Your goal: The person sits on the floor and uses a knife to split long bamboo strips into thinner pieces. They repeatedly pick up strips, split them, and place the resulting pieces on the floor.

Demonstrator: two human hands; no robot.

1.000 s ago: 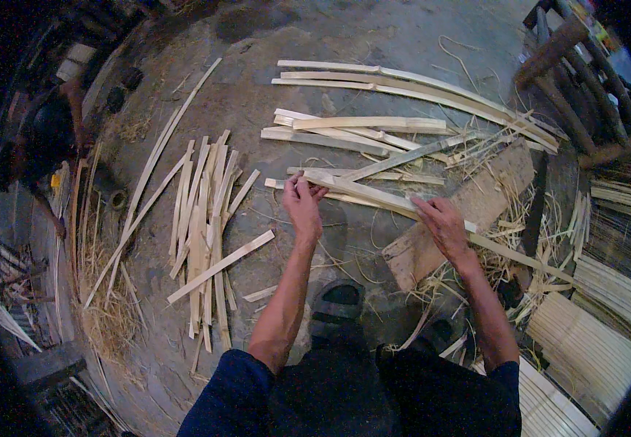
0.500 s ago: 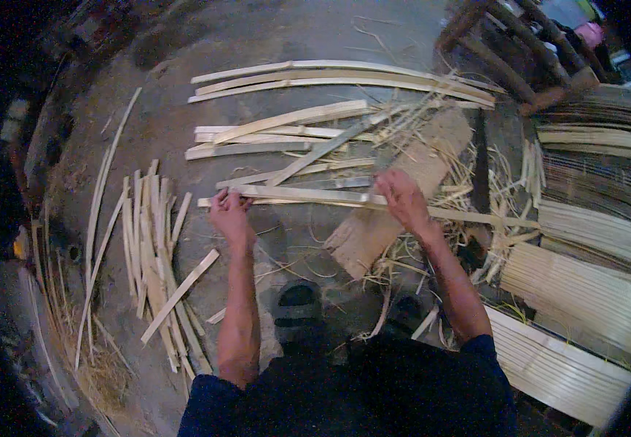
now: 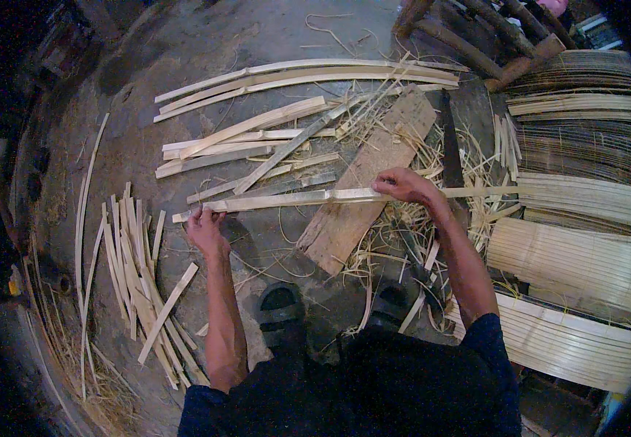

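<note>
A long pale bamboo strip lies across in front of me, held level in both hands. My left hand pinches it near its left end, thumb and fingertips on its edges. Toward its right part, my right hand closes over it with bent fingers. The strip continues past that hand to the right. Below it is a worn wooden plank, set at a slant on the floor. More bamboo strips lie just beyond my hands, some crossing each other.
A loose pile of narrow strips lies at the left. Thin shavings gather around the plank and a long dark flat piece. Slatted bamboo bundles fill the right side. My sandalled feet are close below; wooden framing stands far right.
The view has shifted, so the floor things sit further left in the picture. My right hand has moved rightward relative to the plank. Both hands remain on the strip.
</note>
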